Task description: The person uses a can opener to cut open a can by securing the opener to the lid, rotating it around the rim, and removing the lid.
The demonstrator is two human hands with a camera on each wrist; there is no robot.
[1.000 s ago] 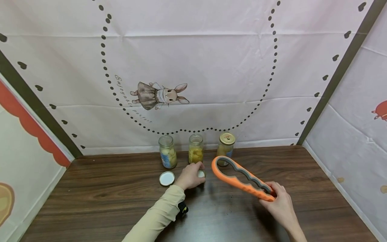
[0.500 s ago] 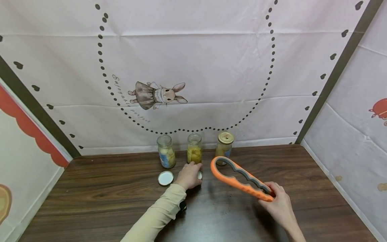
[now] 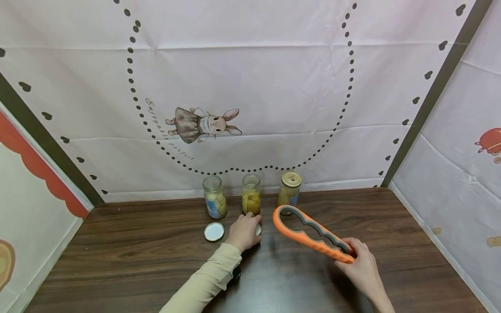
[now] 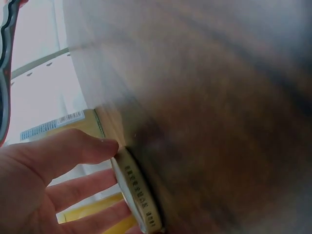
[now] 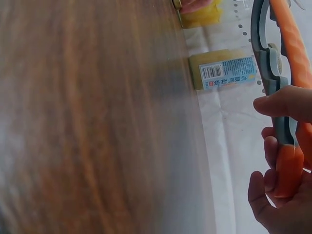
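Fingers of the left hand (image 3: 243,233) pinch one of two round metal lids (image 4: 138,192), just nearer than three glass jars (image 3: 251,196). Right, one wavy orange-and-grey loop (image 3: 313,244) sits clamped in the right hand (image 3: 362,266).

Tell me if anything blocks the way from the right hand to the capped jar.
Only the orange tool that the right hand holds: its looped end overlaps the lower part of the capped jar in the head view. Nothing else visible stands between; the left hand is farther left.
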